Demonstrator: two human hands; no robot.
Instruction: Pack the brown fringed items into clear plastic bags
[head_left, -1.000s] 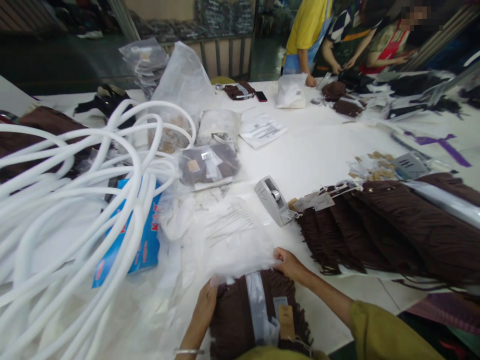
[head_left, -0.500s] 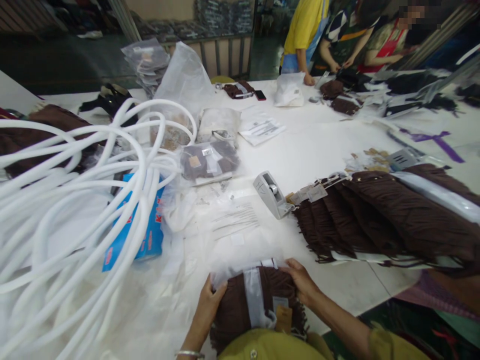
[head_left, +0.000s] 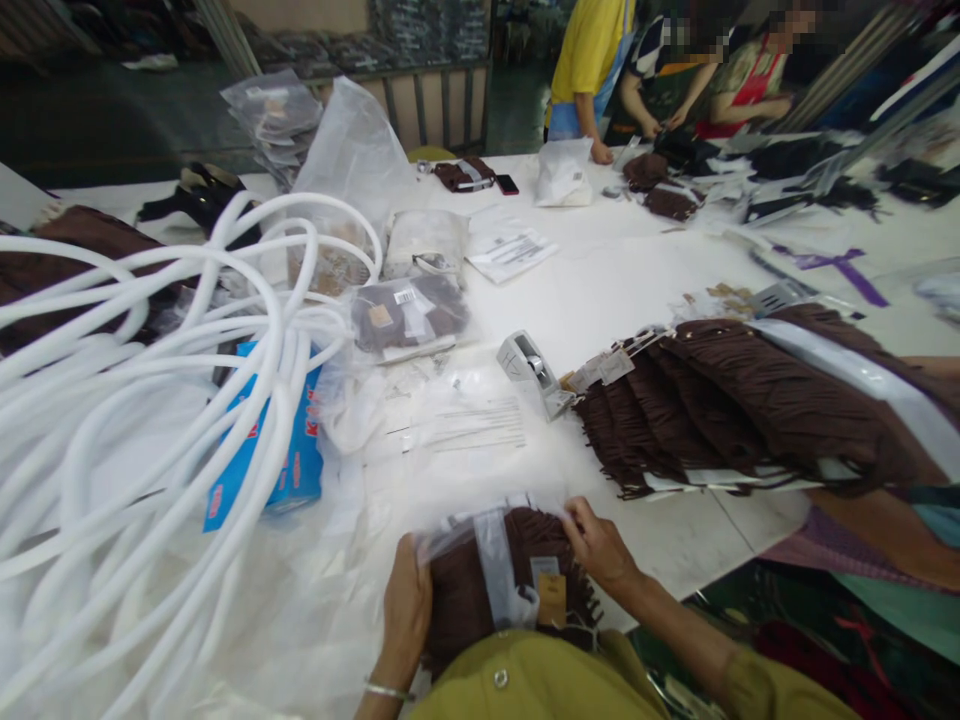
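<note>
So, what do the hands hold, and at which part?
A folded brown garment under a clear bag: left hand grips its left side, right hand its upper right corner.

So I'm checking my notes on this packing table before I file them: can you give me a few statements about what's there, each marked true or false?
1. The left hand and the right hand both hold a brown fringed garment at the near table edge. True.
2. The tape dispenser is in the right hand. False: it stands on the white table, apart from both hands.
3. White tubing lies coiled over a blue packet. True.
4. The stack of brown fringed garments lies to the left of the hands. False: it lies to their right.
</note>
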